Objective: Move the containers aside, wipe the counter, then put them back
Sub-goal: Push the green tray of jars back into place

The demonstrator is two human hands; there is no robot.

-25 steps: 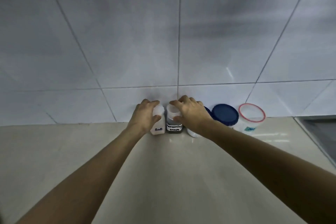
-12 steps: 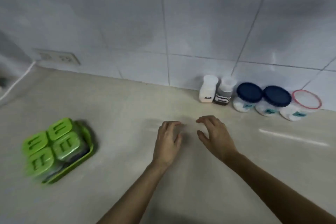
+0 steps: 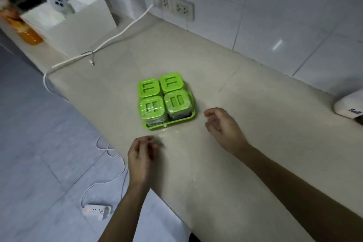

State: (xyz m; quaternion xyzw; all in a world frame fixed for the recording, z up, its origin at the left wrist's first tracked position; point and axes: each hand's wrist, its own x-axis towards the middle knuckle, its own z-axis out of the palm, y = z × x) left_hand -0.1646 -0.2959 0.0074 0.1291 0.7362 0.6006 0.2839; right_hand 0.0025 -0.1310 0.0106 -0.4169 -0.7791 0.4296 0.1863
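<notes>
A green tray (image 3: 191, 117) stands on the beige counter (image 3: 245, 143), holding several clear containers with green lids (image 3: 149, 87). My left hand (image 3: 142, 156) hovers just in front of the tray near the counter's front edge, fingers loosely curled and empty. Just right of the tray, my right hand (image 3: 223, 126) is open with nothing in it. At the far right edge the white salt bottle (image 3: 347, 107) stands by the wall, partly cut off by the frame.
A white box (image 3: 78, 25) with a small white fan-like device (image 3: 56, 1) stands at the counter's far left, next to an orange bottle (image 3: 23, 27). A white cable (image 3: 117, 34) runs from the wall sockets (image 3: 173, 7) across the counter. A power strip (image 3: 96, 210) lies on the floor.
Both hands let go of the small bottles by the wall and pulled back. My view swung left, and both empty hands now sit beside the green tray.
</notes>
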